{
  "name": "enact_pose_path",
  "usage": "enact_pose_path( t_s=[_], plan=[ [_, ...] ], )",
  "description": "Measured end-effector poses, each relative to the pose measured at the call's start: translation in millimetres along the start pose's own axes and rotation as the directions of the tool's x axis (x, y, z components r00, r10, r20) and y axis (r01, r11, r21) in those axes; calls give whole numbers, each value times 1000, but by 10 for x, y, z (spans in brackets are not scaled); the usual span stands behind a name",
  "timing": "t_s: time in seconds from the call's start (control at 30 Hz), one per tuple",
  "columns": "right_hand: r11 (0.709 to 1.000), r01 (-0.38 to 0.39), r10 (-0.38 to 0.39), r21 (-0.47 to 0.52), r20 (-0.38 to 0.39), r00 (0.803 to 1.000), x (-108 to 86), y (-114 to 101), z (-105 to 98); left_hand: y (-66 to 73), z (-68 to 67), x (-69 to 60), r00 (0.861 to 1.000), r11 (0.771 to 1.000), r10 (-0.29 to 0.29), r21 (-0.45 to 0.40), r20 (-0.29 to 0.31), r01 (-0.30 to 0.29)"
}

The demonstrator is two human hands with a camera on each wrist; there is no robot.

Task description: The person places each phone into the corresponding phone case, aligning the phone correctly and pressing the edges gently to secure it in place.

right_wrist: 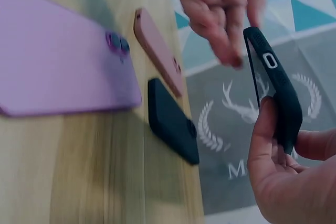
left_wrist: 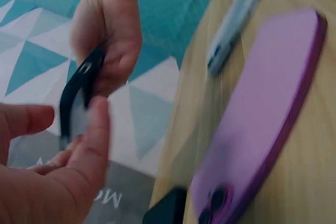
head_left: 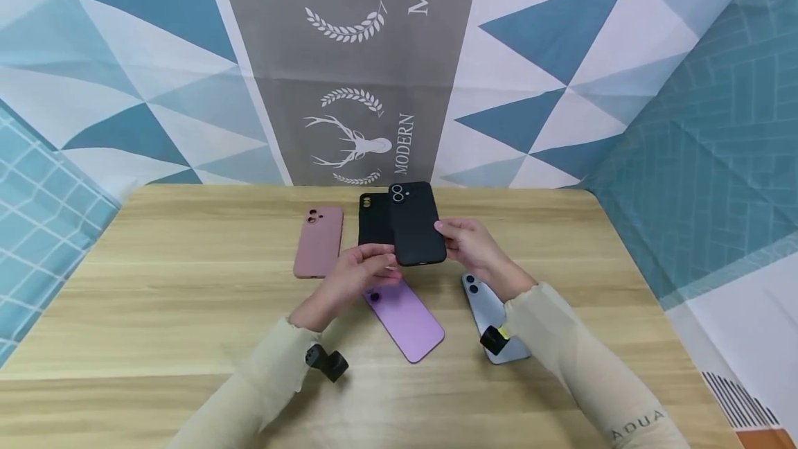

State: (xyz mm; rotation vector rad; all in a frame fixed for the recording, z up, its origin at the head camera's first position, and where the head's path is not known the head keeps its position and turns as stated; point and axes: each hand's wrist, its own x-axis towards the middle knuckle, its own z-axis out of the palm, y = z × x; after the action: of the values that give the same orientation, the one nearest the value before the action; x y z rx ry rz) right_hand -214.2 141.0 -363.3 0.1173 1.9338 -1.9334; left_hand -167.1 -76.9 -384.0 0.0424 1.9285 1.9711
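Note:
Raised over the table is a phone in a black case [head_left: 419,227], its back with two camera rings turned up in the head view. My right hand [head_left: 472,249] grips it by the right edge, thumb on the back. In the right wrist view, the fingers of that hand [right_wrist: 294,182] wrap the case beside a glossy face. My left hand [head_left: 360,270] is at the lower left corner, fingers extended. The right wrist view shows this left hand [right_wrist: 220,14] blurred beside the phone's end; contact is unclear. Below lies a purple phone [head_left: 408,321].
Another black phone or case [head_left: 373,220] lies partly hidden behind the held one. To its left is a pink one [head_left: 319,244]. A light blue phone [head_left: 485,303] lies partly under the right forearm. The wooden table [head_left: 206,283] ends at a patterned cloth backdrop [head_left: 530,75].

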Motion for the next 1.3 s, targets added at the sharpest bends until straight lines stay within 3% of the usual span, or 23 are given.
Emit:
enact_pose_path(
  t_s=[0.1, 0.17, 0.27, 0.4, 0.47, 0.63, 0.87, 1.07, 1.3],
  plan=[
    [1000, -27, 26, -10, -53, 998, 34, 1, -134, 2, -132, -11, 999, 996, 24, 82, -28, -21],
    [999, -35, 34, -9, -76, 997, 68, 10, -232, 24, -254, -7, 995, 989, 47, 147, -89, -34],
    [999, -43, 42, -10, -111, 993, 111, 17, -384, 84, -448, 1, 976, 964, 84, 266, -201, -28],
    [997, -47, 38, -58, -135, 990, 152, 32, -604, 140, -676, 12, 946, 915, 88, 401, -312, 48],
    [996, -45, 34, -81, -138, 990, 169, 44, -709, 141, -776, 25, 940, 898, 76, 432, -331, 80],
    [992, -65, 48, -107, -159, 986, 231, 96, -905, 82, -959, 57, 943, 866, 50, 485, -329, 123],
    [977, -125, 90, -174, -195, 977, 347, 159, -1074, -5, -1052, 105, 937, 811, 8, 551, -350, 199],
    [961, -178, 128, -211, -232, 964, 446, 227, -1166, -24, -1050, 137, 930, 788, -57, 555, -363, 265],
    [956, -173, 120, -235, -223, 967, 531, 295, -1236, -54, -1015, 194, 915, 734, -107, 590, -389, 336]
  ],
)
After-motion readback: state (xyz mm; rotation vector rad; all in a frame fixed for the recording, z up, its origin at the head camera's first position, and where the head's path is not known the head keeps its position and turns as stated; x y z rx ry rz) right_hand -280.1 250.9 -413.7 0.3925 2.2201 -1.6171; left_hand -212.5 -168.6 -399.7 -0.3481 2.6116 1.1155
